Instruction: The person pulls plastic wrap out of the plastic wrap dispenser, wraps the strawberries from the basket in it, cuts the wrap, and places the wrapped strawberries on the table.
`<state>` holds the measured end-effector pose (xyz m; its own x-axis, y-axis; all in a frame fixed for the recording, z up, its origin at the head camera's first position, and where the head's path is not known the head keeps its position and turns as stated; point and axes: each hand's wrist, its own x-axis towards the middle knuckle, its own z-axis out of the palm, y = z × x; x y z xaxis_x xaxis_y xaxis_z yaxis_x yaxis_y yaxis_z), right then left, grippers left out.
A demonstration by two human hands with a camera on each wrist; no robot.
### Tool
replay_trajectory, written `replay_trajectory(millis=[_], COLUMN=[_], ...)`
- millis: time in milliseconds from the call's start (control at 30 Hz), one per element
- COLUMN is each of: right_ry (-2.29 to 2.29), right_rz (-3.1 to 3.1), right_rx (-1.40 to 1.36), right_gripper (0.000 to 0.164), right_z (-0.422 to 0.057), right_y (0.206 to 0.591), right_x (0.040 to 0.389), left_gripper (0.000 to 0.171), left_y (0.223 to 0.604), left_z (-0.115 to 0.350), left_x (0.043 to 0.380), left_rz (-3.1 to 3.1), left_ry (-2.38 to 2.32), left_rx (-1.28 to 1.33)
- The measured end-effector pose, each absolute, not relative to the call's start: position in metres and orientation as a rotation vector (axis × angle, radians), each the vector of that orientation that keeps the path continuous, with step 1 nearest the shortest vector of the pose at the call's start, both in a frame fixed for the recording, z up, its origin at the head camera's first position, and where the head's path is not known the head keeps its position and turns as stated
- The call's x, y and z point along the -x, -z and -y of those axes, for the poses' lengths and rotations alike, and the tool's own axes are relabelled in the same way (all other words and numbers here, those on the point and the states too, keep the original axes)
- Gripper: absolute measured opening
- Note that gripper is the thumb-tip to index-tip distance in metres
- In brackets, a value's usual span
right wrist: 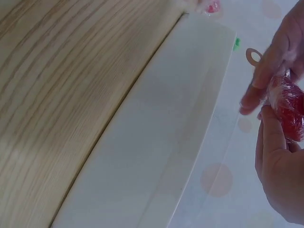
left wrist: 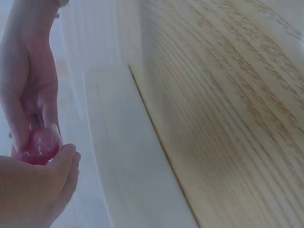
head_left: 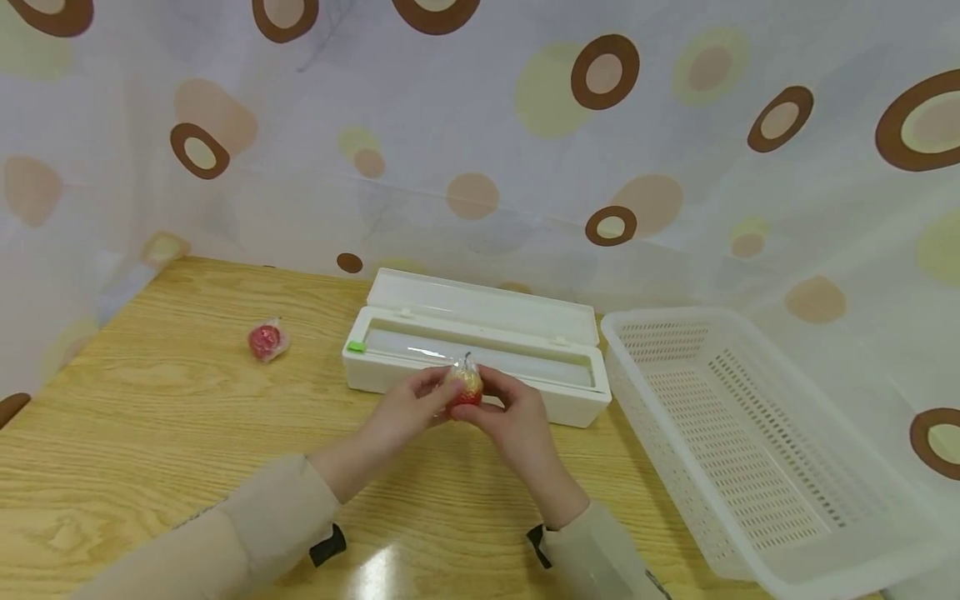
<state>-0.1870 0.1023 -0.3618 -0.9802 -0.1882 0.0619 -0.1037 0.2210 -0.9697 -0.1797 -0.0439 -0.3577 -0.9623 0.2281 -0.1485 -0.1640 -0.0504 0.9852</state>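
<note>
Both hands hold a small, round red-and-yellow fruit (head_left: 467,385) wrapped in clear cling film, above the front of a white box. My left hand (head_left: 408,406) grips it from the left, thumb on its near side. From the right, my right hand (head_left: 517,412) pinches it between thumb and fingers. In the right wrist view the film on the fruit (right wrist: 287,107) looks shiny and wrinkled. Behind the hands stands the white cling film dispenser (head_left: 480,385), its lid (head_left: 483,308) raised and a film roll (head_left: 405,343) inside.
Farther left on the wooden table (head_left: 150,417) lies another red, film-wrapped fruit (head_left: 266,340). A white perforated plastic basket (head_left: 675,454) stands to the right of the dispenser. A green tab (head_left: 356,347) sits at the dispenser's left end. Patterned cloth (head_left: 480,125) hangs behind.
</note>
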Motion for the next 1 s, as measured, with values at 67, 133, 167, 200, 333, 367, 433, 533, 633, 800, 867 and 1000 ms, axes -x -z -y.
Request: replay_trajectory(millis=[67, 133, 167, 200, 333, 367, 433, 533, 633, 800, 867, 1000], right_ry=[1.896, 1.891, 1.889, 1.888, 1.864, 1.857, 1.848, 1.837, 1.784, 1.559, 1.49, 1.425], right_rz=[-2.427, -2.44, -2.442, -2.443, -2.479, -2.492, -2.518, -2.538, -2.562, -2.615, -2.614, -2.637], right_rx=[0.27, 0.265, 0.261, 0.257, 0.246, 0.246, 0.256, 0.284, 0.312, 0.4, 0.448, 0.494], right_gripper=[0.048, 0.047, 0.047, 0.047, 0.043, 0.042, 0.041, 0.041, 0.042, 0.066, 0.075, 0.06], right_z=[-0.098, -0.094, -0.093, -0.091, -0.088, -0.088, -0.087, -0.085, -0.082, -0.076, -0.074, -0.076], right_y=[0.361, 0.362, 0.362, 0.362, 0.363, 0.362, 0.359, 0.355, 0.349, 0.34, 0.339, 0.339], right_x=[0.187, 0.187, 0.186, 0.186, 0.186, 0.186, 0.186, 0.186, 0.186, 0.18, 0.178, 0.173], left_gripper=[0.043, 0.044, 0.045, 0.045, 0.044, 0.042, 0.041, 0.039, 0.039, 0.039, 0.042, 0.052], left_y=[0.357, 0.355, 0.355, 0.354, 0.352, 0.352, 0.351, 0.348, 0.346, 0.345, 0.344, 0.338], left_z=[0.041, 0.039, 0.038, 0.038, 0.037, 0.037, 0.038, 0.043, 0.05, 0.069, 0.081, 0.116], left_x=[0.176, 0.171, 0.17, 0.169, 0.167, 0.167, 0.167, 0.17, 0.17, 0.168, 0.168, 0.178], left_rz=[-1.95, -1.974, -1.981, -1.983, -2.017, -2.03, -2.082, -2.145, -2.177, -2.186, -2.185, -2.241], left_ry=[-2.122, -2.122, -2.118, -2.119, -2.077, -2.069, -2.05, -2.042, -2.051, -2.061, -2.074, -2.072], left_rx=[-0.081, -0.088, -0.083, -0.074, -0.029, -0.03, -0.033, -0.056, -0.055, -0.025, 0.019, 0.2])
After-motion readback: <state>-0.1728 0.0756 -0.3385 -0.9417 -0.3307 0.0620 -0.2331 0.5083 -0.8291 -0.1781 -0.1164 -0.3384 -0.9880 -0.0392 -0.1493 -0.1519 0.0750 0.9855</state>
